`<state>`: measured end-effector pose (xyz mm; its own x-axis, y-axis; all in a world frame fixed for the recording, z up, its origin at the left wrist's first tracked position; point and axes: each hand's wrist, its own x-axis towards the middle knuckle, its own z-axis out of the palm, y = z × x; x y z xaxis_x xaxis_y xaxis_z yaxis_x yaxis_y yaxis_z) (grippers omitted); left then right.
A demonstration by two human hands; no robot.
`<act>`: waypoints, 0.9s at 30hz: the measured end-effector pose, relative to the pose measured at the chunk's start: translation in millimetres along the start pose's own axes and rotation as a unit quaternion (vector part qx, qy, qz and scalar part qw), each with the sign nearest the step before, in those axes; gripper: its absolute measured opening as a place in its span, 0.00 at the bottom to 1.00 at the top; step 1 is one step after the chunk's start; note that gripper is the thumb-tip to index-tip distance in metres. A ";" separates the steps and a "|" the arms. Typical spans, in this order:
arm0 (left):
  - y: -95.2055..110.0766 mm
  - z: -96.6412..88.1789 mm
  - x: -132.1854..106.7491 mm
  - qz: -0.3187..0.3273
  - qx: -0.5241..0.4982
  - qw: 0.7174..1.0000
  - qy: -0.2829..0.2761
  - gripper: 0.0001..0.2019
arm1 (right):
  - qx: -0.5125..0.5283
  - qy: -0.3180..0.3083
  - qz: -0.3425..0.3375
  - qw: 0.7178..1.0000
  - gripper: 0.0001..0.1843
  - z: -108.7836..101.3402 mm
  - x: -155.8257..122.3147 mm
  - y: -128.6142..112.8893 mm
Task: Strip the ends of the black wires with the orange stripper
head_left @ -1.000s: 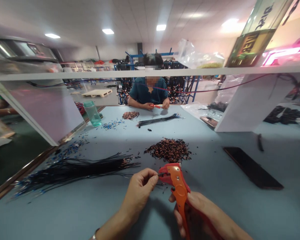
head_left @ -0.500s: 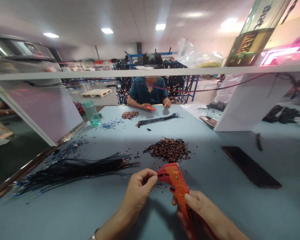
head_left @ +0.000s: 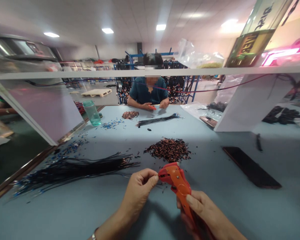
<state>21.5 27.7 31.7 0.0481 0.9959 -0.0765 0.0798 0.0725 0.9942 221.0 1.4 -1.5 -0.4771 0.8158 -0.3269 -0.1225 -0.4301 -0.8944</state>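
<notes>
My right hand (head_left: 202,208) is closed around the handles of an orange and red wire stripper (head_left: 178,181). Its jaws point up and to the left, just above the table. Thumb and forefinger of my left hand (head_left: 141,186) are pinched together right at the jaw opening. A thin dark wire seems to be between those fingertips, but the fingers hide most of it. Behind the tool lies a heap of short black and copper-coloured wire scraps (head_left: 168,149). To the left stretches a bundle of black wires (head_left: 87,167) with blue-ended tips.
A black phone (head_left: 250,166) lies at the right. Blue bits (head_left: 72,148) are scattered at the left edge. Across the table, a person (head_left: 147,90) holds an orange tool near another wire bundle (head_left: 157,120). A green bottle (head_left: 91,113) stands far left; a white shelf (head_left: 130,72) spans above.
The wire stripper has shifted slightly right, and my right fingers appear drawn in closer on its handles. My left hand has barely moved. The person opposite has lowered a hand toward their tool.
</notes>
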 end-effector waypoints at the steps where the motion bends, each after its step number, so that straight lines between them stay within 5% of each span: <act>1: 0.4 -0.1 -0.1 0.000 0.001 1.000 0.001 0.12 | -0.002 0.004 0.000 1.000 0.31 -0.2 0.8 0.4; 9: -3.6 1.3 2.8 -0.001 -0.004 1.000 0.010 0.11 | 0.049 0.020 -0.008 0.999 0.32 3.5 5.8 4.9; 19: 1.1 1.0 0.3 -0.002 0.017 1.000 0.020 0.11 | 0.095 -0.040 0.013 0.995 0.33 4.8 0.6 -4.5; 27: -2.7 -5.3 6.3 -0.008 0.030 0.997 0.071 0.10 | 0.153 -0.004 -0.034 0.988 0.26 -4.1 0.5 -10.7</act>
<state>16.3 34.1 29.0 -0.0948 0.9925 -0.0771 0.1381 0.0898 0.9863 225.6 8.0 6.6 -0.4649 0.8446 -0.2655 -0.4121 -0.4718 -0.7794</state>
